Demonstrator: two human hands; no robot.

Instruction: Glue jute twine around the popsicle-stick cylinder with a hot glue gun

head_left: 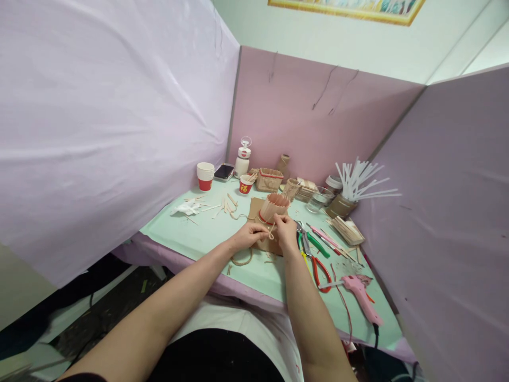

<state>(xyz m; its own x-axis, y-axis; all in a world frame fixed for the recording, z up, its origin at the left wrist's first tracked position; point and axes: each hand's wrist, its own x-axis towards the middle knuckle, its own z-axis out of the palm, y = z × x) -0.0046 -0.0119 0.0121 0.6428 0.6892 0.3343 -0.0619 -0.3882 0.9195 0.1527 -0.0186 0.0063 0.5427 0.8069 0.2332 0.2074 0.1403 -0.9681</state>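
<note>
A cup-shaped holder made of wooden sticks [275, 206], with a red band at its base, stands on a brown cardboard sheet [256, 208]. My left hand [248, 235] and my right hand [285, 233] meet just in front of it. Both pinch a length of jute twine [271, 231] that crosses between the fingers. More of the same twine curls on the table below my left hand [242, 260].
The table has a pale green top [191, 233] with purple partitions around it. Pliers and cutters [314, 254] and a pink glue gun [360, 294] lie at right. Loose sticks [222, 206], paper cups [205, 175], a small basket [269, 179] and white glue sticks [358, 183] stand behind.
</note>
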